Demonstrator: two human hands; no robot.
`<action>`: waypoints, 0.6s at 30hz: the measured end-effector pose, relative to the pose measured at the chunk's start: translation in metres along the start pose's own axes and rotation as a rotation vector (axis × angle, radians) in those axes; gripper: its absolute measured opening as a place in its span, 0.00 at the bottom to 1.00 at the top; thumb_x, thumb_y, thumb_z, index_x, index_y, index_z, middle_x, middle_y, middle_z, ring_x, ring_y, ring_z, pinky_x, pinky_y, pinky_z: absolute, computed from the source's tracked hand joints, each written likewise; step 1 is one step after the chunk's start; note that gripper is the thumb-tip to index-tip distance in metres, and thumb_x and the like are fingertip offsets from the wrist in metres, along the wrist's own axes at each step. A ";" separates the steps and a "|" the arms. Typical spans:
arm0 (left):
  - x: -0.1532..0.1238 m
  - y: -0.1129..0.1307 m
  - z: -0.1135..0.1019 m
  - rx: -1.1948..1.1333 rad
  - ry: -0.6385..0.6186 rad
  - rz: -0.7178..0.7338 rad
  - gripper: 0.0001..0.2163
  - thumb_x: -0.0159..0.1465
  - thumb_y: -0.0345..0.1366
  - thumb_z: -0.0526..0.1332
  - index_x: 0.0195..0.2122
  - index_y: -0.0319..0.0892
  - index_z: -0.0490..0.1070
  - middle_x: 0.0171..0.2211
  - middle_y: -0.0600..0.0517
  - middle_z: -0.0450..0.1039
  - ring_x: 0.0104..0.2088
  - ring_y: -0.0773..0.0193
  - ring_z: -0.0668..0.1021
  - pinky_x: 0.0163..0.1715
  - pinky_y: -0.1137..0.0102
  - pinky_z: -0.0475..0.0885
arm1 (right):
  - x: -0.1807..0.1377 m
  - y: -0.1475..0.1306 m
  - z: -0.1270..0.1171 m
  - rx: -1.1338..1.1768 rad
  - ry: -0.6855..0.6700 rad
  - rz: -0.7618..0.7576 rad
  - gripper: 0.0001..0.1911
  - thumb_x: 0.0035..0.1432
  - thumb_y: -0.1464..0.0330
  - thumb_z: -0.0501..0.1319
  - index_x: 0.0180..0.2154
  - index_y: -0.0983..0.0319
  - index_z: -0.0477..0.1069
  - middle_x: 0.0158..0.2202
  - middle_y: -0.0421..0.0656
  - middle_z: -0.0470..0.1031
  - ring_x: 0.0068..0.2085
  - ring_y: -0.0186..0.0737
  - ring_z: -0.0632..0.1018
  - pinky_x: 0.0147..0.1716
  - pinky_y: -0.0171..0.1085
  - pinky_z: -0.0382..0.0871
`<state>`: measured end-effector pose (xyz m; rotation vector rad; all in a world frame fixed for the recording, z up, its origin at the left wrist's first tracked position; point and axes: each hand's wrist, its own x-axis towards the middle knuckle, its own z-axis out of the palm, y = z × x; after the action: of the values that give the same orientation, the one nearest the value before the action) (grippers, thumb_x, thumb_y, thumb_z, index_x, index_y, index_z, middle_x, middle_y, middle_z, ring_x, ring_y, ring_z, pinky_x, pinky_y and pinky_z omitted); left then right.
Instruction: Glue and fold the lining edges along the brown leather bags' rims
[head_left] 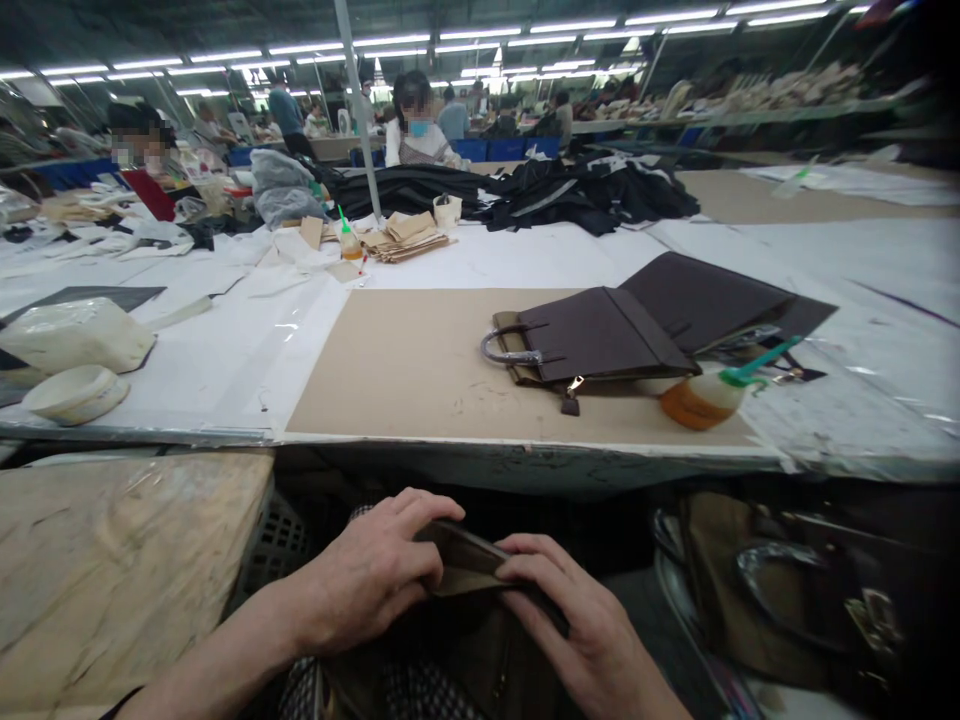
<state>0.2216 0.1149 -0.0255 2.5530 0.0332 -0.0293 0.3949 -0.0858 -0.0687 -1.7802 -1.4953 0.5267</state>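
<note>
In my lap, below the table's front edge, a dark brown handbag [474,560] lies with its top opening facing up and its paler lining showing. My left hand [367,572] grips the left end of the opening with curled fingers. On the other side, my right hand [574,615] pinches the rim between thumb and fingers. The lower part of this bag is in shadow and partly hidden by my hands. Ahead on the table lies another dark brown handbag [600,335], on its side, with a looped handle and a zipper pull.
A bottle of amber liquid [697,400] with a green nozzle stands by the table's front edge. A beige board [390,370] covers the middle. At left are a round tub [79,393] and a wooden surface [112,560]. More bags [787,590] lie low at right.
</note>
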 end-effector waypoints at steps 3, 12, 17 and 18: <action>0.004 0.002 0.002 0.140 0.011 0.093 0.06 0.66 0.25 0.58 0.35 0.43 0.69 0.56 0.52 0.67 0.58 0.54 0.64 0.57 0.60 0.61 | 0.000 0.000 0.002 -0.006 0.008 -0.008 0.09 0.67 0.73 0.55 0.44 0.56 0.69 0.50 0.44 0.72 0.49 0.38 0.78 0.46 0.34 0.74; 0.011 0.001 0.005 0.214 -0.044 0.127 0.05 0.67 0.26 0.55 0.36 0.42 0.67 0.49 0.51 0.70 0.46 0.59 0.69 0.44 0.66 0.67 | -0.003 0.000 0.003 0.006 0.039 -0.032 0.10 0.66 0.74 0.54 0.43 0.56 0.70 0.50 0.45 0.73 0.48 0.39 0.78 0.45 0.33 0.75; 0.014 0.001 0.006 0.215 -0.078 0.097 0.05 0.67 0.28 0.55 0.36 0.43 0.65 0.42 0.52 0.72 0.39 0.61 0.69 0.37 0.66 0.66 | -0.005 0.002 0.005 0.020 0.107 0.021 0.08 0.65 0.71 0.56 0.44 0.57 0.68 0.50 0.46 0.75 0.50 0.42 0.78 0.48 0.36 0.75; 0.015 0.002 0.007 0.214 -0.087 0.099 0.04 0.67 0.28 0.55 0.36 0.43 0.65 0.42 0.52 0.72 0.39 0.61 0.69 0.37 0.66 0.66 | -0.005 0.003 0.006 0.021 0.112 0.035 0.09 0.64 0.71 0.56 0.46 0.57 0.67 0.51 0.46 0.75 0.51 0.42 0.78 0.49 0.36 0.75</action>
<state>0.2364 0.1099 -0.0303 2.7603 -0.1368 -0.1103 0.3915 -0.0894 -0.0752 -1.7923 -1.3792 0.4507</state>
